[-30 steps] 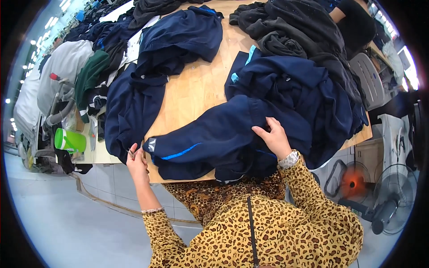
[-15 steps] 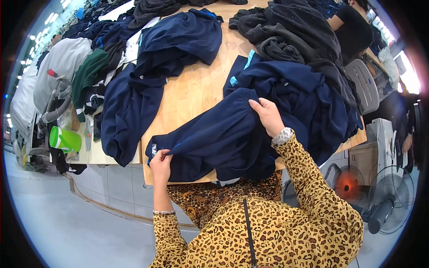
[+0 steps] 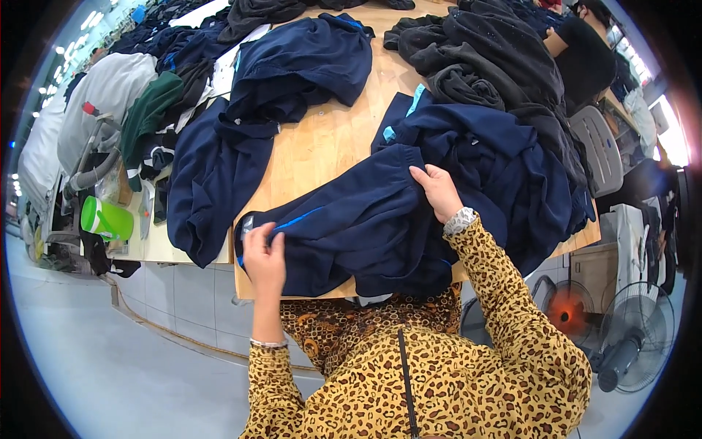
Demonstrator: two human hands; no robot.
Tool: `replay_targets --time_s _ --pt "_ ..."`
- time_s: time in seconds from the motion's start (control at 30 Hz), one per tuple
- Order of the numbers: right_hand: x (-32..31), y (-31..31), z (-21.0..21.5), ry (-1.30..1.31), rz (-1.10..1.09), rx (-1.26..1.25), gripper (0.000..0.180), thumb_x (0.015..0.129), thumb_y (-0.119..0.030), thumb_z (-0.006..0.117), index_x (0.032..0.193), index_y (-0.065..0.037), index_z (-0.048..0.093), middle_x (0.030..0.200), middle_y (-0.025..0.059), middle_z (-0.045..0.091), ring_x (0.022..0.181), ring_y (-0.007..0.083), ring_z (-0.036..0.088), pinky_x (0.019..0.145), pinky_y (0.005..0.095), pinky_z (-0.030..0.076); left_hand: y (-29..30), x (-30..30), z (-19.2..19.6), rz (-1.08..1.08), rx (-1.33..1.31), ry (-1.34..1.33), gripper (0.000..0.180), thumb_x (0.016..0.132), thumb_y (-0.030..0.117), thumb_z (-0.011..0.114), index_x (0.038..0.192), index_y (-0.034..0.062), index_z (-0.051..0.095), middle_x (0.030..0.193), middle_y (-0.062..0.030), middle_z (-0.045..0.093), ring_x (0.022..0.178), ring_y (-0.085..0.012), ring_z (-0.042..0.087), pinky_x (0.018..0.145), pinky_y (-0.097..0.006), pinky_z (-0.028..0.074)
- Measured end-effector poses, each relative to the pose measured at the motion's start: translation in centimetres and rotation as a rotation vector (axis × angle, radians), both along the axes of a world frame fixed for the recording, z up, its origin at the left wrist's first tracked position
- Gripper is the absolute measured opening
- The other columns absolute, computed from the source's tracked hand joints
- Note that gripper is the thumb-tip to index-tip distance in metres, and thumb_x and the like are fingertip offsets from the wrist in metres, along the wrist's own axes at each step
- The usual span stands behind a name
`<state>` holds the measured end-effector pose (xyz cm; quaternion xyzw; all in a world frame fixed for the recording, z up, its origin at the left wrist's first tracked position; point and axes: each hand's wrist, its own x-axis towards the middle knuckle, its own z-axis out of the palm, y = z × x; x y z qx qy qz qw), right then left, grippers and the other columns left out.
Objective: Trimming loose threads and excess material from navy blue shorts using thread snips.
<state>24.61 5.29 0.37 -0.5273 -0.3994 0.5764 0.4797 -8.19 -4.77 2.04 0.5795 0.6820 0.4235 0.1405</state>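
A navy garment [image 3: 358, 227] with a gathered band at its upper right end lies across the front of the wooden table. My right hand [image 3: 441, 192] pinches that band between thumb and fingers. At the garment's left end, my left hand [image 3: 265, 252] has its fingers apart over the cloth, next to a small light label [image 3: 248, 224]. Just beyond those fingertips a bright blue strip [image 3: 303, 217] shows along a slit in the cloth; whether the fingers touch it I cannot tell. A crumpled navy pile [image 3: 497, 168] lies under and beyond my right hand.
More navy garments [image 3: 307, 62] lie at the far left, one hanging over the table edge. Dark grey clothing [image 3: 482, 55] is heaped at the far right. The wooden table [image 3: 329, 135] shows between them. A green bucket [image 3: 106, 219] stands left; a fan [image 3: 636, 336] stands right. Another person [image 3: 581, 55] sits far right.
My left hand has let go of the cloth and spread its fingers. The blue strip along the slit shows more. My right hand keeps its pinch on the band.
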Motion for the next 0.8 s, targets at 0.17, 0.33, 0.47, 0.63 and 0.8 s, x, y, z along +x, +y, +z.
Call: replay_targets --time_s 0.17,0.33,0.47,0.63,0.8 --pt "-1.0 -0.5 -0.3 0.067 -0.021 -0.011 0.02 0.091 -0.019 0.059 0.084 0.0 0.062 0.081 -0.0008 0.062 0.071 0.005 0.053 0.066 0.021 0.044 0.8 7.6 0.3 -0.405 0.077 -0.097 0.014 0.079 0.009 0.067 0.092 0.0029 0.064 0.087 -0.011 0.062 0.073 -0.0256 0.062 0.064 -0.032 0.051" --pt "0.0 -0.3 -2.4 -0.003 -0.068 0.0 0.021 0.09 -0.019 0.06 0.077 -0.003 0.06 0.075 -0.0037 0.058 0.067 0.0038 0.048 0.061 0.0205 0.041 0.2 10.0 -2.0 -0.498 0.225 0.148 0.011 0.074 0.003 0.065 0.083 0.0077 0.06 0.077 -0.007 0.059 0.061 -0.027 0.06 0.053 -0.034 0.049" --pt "0.1 -0.3 -3.1 0.062 -0.086 -0.028 0.021 0.09 -0.018 0.06 0.076 -0.003 0.059 0.073 -0.0044 0.056 0.066 0.0032 0.046 0.059 0.0192 0.039 -4.5 6.4 -1.6 -0.462 0.616 0.127 0.02 0.07 -0.001 0.073 0.08 0.0079 0.058 0.064 -0.0047 0.053 0.052 -0.0226 0.053 0.045 -0.03 0.041" --pt "0.2 -0.4 -3.0 0.038 -0.066 -0.012 0.02 0.091 -0.019 0.059 0.081 -0.001 0.061 0.077 -0.0029 0.058 0.069 0.0041 0.049 0.063 0.0198 0.042 -8.3 1.2 -2.3 0.083 0.314 0.045 0.017 0.075 -0.003 0.071 0.085 0.0054 0.059 0.06 -0.0009 0.049 0.048 -0.0127 0.045 0.043 -0.024 0.033" --pt "0.8 -0.6 -2.9 0.178 -0.006 -0.028 0.023 0.091 -0.019 0.06 0.098 0.002 0.063 0.092 0.0016 0.065 0.081 0.007 0.056 0.075 0.0202 0.044 -6.6 3.5 -1.8 -0.092 0.267 0.072 0.025 0.078 0.004 0.071 0.101 0.0047 0.062 0.086 -0.0049 0.055 0.052 -0.0116 0.048 0.044 -0.024 0.04"
